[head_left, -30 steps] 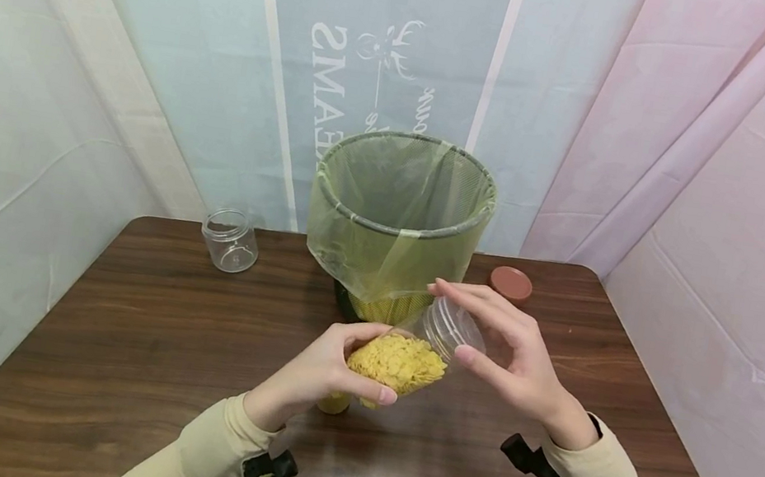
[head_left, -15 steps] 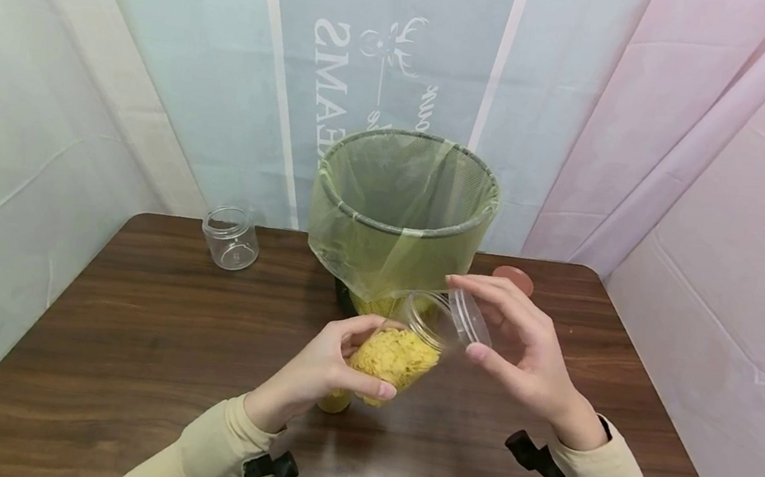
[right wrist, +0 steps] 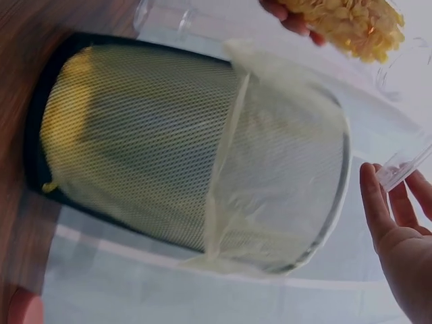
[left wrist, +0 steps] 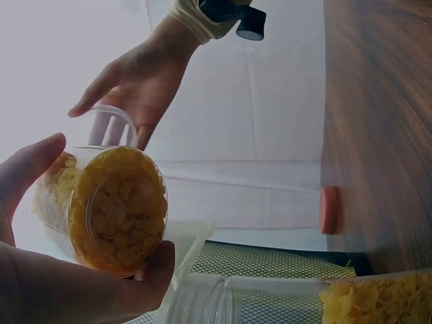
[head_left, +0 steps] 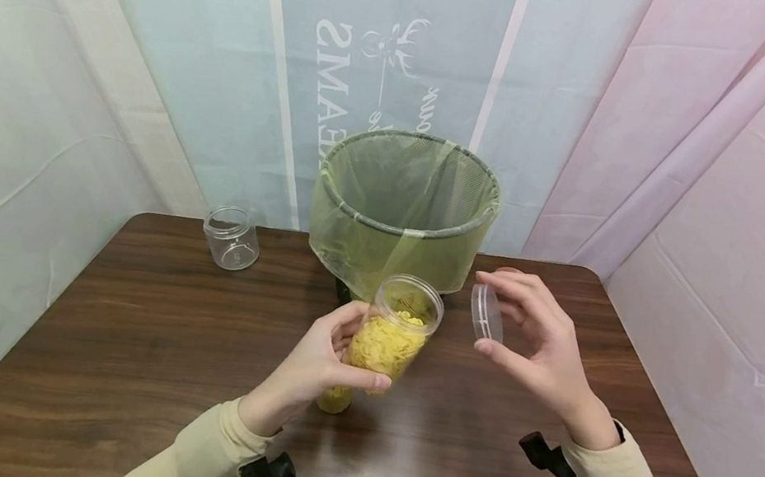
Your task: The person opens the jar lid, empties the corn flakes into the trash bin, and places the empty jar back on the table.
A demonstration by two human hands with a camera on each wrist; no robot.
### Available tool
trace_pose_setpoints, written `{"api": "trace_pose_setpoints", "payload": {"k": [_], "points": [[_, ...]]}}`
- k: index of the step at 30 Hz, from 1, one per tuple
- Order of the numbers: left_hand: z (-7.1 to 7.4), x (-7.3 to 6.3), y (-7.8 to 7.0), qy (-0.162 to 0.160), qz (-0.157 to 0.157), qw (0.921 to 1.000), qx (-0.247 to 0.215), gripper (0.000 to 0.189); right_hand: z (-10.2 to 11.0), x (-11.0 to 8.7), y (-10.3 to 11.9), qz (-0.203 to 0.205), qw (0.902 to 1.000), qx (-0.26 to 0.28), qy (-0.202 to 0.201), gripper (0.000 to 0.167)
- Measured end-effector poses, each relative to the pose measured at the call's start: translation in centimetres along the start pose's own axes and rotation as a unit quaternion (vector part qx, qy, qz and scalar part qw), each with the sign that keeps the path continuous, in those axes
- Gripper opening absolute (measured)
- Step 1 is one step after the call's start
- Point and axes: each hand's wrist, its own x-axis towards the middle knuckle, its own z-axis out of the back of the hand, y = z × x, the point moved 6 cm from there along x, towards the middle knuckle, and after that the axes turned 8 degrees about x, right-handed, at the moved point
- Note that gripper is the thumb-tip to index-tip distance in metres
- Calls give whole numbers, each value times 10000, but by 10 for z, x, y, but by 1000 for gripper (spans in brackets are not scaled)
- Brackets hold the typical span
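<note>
Okay, lined bin [right wrist: 142, 142] stands just past the left hand [head_left: 305, 368], which grips the tilted jar of yellow flakes [head_left: 399, 326]; the right hand [head_left: 549, 348], off to its right, pinches the clear lid [head_left: 487, 315] by its rim, now apart from the jar mouth, no longer up against it, so uncapping looks done.

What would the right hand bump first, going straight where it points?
Probably the open, clear round jar of yellow flakes in the left hand; depth is unclear, so it might miss.
</note>
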Motion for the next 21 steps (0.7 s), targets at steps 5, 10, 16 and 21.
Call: {"api": "trace_pose_setpoints", "payload": {"k": [5, 10, 16, 21], "points": [[6, -2, -1, -246, -1, 9994, 236, 65, 2, -1, 3, -291, 9990, -314, -87, 64], [11, -3, -1, -385, -74, 9988, 278, 65, 4, -5, 1, -586, 9956, -733, -75, 63], [18, -7, -2, -506, -112, 9985, 181, 61, 10, -15, -12, -797, 9893, -1219, -25, 63], [25, -10, -5, -655, -108, 9977, 102, 62, 15, -22, -20, -905, 9846, -1494, -26, 62]]}}
